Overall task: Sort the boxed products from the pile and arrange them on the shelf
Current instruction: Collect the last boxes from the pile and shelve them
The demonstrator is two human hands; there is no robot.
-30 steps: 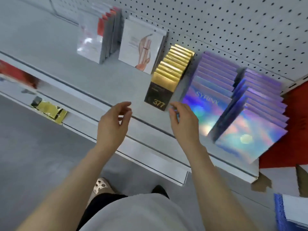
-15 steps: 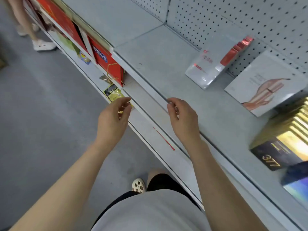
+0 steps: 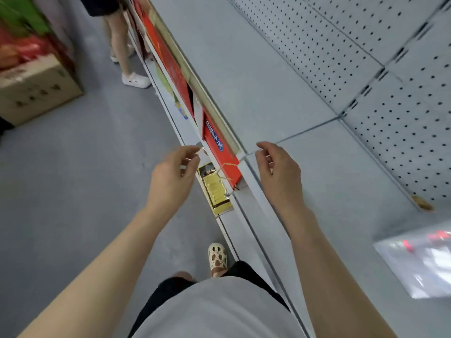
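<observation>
I can't read any text from here. The red box (image 3: 220, 152) carries a blue label with white characters, and the cardboard carton (image 3: 36, 93) has dark print, both too blurred.

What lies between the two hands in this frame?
In the head view, between the left hand and right hand lie a red box with a blue label and a yellow-gold packet.
</observation>
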